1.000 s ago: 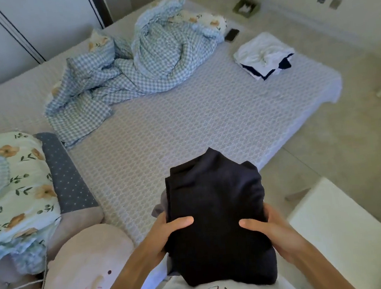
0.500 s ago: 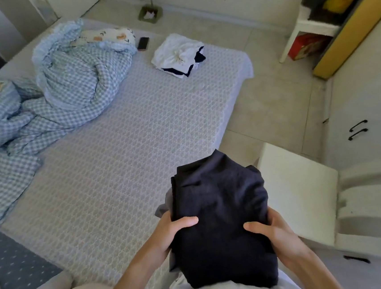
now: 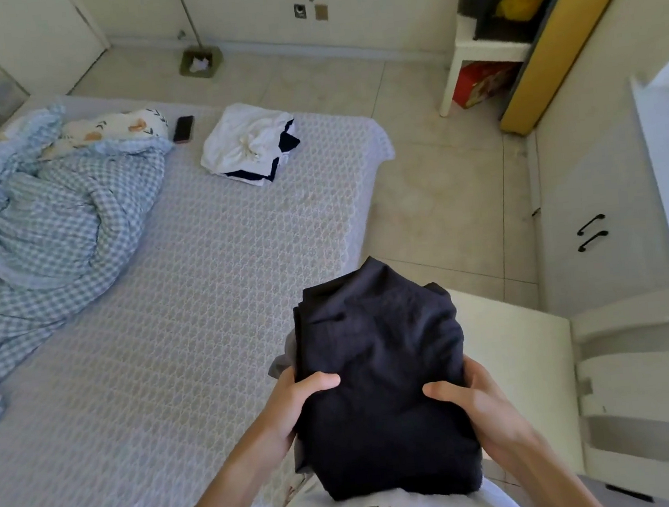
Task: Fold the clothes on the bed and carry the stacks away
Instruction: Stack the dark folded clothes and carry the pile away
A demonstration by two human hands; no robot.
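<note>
Dark folded stack (image 3: 381,375), one, gripped at my chest by left hand (image 3: 294,404) and right hand (image 3: 478,403), thumbs on top; one white folded pile (image 3: 244,141) remaining on bed (image 3: 191,308).

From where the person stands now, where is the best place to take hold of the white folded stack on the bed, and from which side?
Probably by its two opposite folded edges, one hand sliding under each, as both hands are doing with the dark stack. The white folded stack lies flat near the foot corner of the bed, with the phone and the blanket on its left, so coming from the open floor side looks easiest.
</note>
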